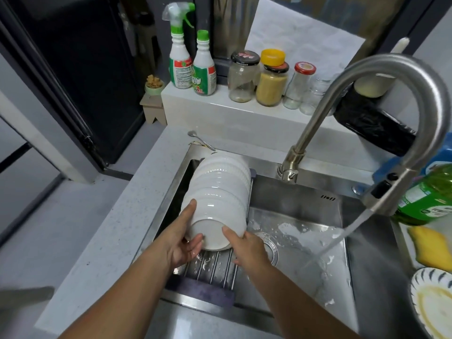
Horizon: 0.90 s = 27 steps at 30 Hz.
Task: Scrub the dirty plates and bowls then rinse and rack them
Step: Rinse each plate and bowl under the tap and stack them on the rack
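Observation:
Several white bowls (221,182) lie in a row on their sides on a metal roll-up rack (215,267) over the left part of the steel sink (305,204). The nearest white bowl (215,226) faces me bottom first. My left hand (182,241) holds its left side, thumb up along the wall and fingers curled under the base. My right hand (247,248) grips its right edge, with the thumb on the base. A dirty plate (433,304) with a dark pattern and yellow residue sits at the bottom right.
The faucet (396,133) arches over the sink and water runs from it into the basin. A yellow sponge (428,245) and a green detergent bottle (425,194) stand on the right. Spray bottles (181,59) and jars (271,81) line the back ledge. A spoon (200,140) lies behind the sink.

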{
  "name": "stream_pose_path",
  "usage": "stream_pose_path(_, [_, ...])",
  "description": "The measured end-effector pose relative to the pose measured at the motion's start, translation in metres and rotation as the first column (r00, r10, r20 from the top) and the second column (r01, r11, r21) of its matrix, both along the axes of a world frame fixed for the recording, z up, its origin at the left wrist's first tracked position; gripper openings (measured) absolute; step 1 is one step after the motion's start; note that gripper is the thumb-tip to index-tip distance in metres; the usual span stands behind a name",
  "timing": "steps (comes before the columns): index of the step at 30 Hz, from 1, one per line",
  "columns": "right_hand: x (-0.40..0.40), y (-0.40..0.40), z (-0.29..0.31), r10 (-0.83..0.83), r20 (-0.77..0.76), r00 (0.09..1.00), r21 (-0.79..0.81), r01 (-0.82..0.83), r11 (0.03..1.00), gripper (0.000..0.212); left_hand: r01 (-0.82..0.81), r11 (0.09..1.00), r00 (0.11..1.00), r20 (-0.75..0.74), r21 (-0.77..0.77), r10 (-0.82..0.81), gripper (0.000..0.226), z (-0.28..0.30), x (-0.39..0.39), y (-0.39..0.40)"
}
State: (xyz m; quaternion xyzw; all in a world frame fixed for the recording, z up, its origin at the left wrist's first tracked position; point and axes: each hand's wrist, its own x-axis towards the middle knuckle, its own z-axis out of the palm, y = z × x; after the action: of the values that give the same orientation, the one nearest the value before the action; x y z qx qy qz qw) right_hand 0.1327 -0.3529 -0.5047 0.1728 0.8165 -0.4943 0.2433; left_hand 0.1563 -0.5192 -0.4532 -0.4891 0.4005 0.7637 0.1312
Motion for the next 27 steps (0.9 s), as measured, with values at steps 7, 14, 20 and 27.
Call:
stream_pose_path(7, [-0.002,0.006,0.015,0.026,0.063,0.998,0.0,-0.026,1.0,0.08,-0.1,0.995,0.994,-0.036,0.016,0.101,0.055,0.002,-0.006,0.011])
stream_pose_path(14, [-0.012,0.052,0.035,-0.038,0.119,0.992,-0.105,0.051,0.993,0.006,-0.261,0.965,0.965,0.02,-0.012,0.261,0.044,0.022,-0.011,0.031])
stream_pose_path(20, [-0.033,0.119,0.055,-0.466,0.209,0.859,-0.303,0.51,0.805,0.021,-0.441,0.895,0.898,-0.02,-0.069,0.44,0.05,0.034,-0.021,0.074])
stream_pose_path(27, [-0.053,0.189,0.073,-0.617,0.463,0.636,-0.493,0.764,0.417,0.031,-0.198,0.98,0.978,-0.073,-0.023,0.196,0.013,0.046,-0.032,0.149])
